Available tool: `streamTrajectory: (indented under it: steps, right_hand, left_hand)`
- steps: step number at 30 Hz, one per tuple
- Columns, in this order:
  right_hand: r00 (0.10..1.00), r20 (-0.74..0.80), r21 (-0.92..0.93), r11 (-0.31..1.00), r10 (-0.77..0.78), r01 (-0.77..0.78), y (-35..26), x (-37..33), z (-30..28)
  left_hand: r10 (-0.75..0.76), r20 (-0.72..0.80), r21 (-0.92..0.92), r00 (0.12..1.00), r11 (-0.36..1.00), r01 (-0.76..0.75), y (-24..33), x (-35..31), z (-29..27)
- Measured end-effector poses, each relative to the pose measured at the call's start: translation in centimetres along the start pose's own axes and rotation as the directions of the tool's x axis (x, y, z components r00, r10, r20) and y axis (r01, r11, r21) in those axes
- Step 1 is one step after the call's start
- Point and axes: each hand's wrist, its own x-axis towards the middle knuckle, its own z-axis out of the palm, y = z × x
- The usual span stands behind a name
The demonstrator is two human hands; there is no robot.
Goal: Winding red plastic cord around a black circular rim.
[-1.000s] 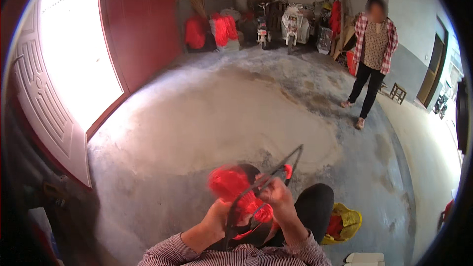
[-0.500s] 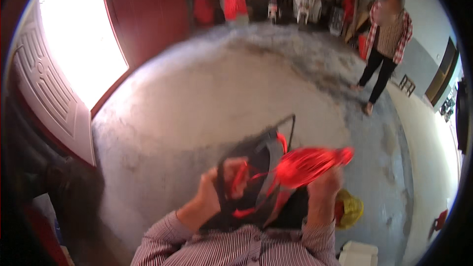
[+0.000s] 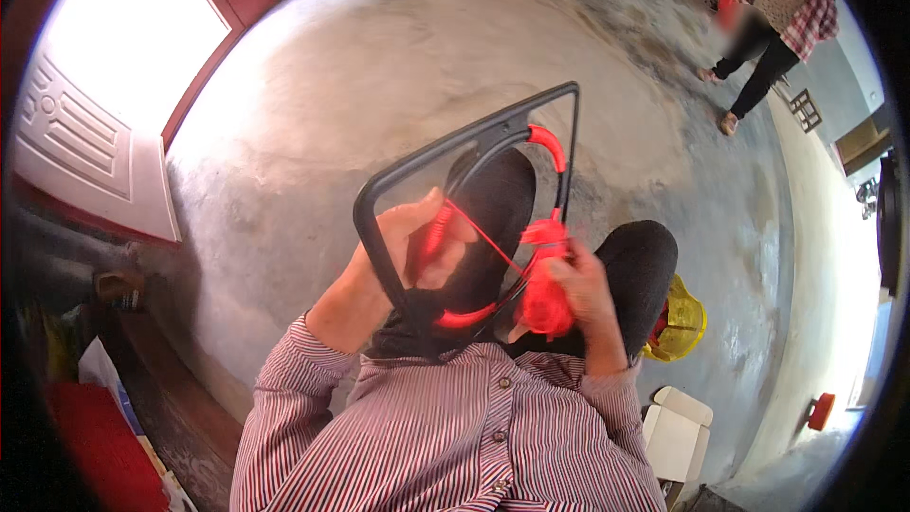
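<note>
In front of my lap is a black rectangular frame (image 3: 455, 144) with a round black ring inside it, tilted up to the right. Red wrapping (image 3: 550, 147) covers parts of the ring. My left hand (image 3: 403, 228) reaches through the frame's left side, its fingers closed around a red-wrapped part of the ring. My right hand (image 3: 588, 289) grips a bundle of red cord (image 3: 547, 303) at the ring's lower right, slightly blurred. A thin red strand (image 3: 488, 242) runs taut from the wrapping by my left hand to the bundle. My dark-trousered knees lie beneath.
By my right leg sits a yellow bag (image 3: 687, 322) with red material inside. An open white box (image 3: 678, 427) lies at the lower right. A person (image 3: 787, 9) in a checked shirt stands far right near a small stool (image 3: 806, 111). A white door (image 3: 81, 133) stands at left.
The view has tipped downward. My right hand has drawn the red bundle down and left, close to the ring, and the bundle now hangs more upright. My left hand keeps its hold.
</note>
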Motion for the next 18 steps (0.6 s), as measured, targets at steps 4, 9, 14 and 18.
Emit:
streamTrajectory:
  steps: [4, 9, 14, 18]
  right_hand:
    - [0.991, 0.113, -0.379, 0.918, -0.077, 0.115, -1.0, 2.0, 3.3]
    - [0.98, 0.123, 0.249, 0.96, -0.159, 0.125, -6.0, 5.2, 4.8]
    - [0.623, 0.512, 0.51, 0.793, -0.592, 0.334, -10.6, 5.1, 5.1]
    - [0.597, 0.467, 0.46, 0.756, -0.653, 0.467, -11.0, 4.7, 4.7]
  left_hand:
    - [0.121, 0.018, 0.073, 0.992, 0.99, -0.122, -0.7, -0.1, 2.3]
    - [0.209, -0.038, 0.042, 0.977, 0.977, -0.207, -2.3, -0.9, 5.7]
    - [0.376, 0.084, 0.161, 0.923, 0.909, -0.385, -3.7, -0.7, 8.1]
    - [0.31, -0.004, 0.013, 0.951, 0.951, -0.31, -3.5, -1.1, 7.6]
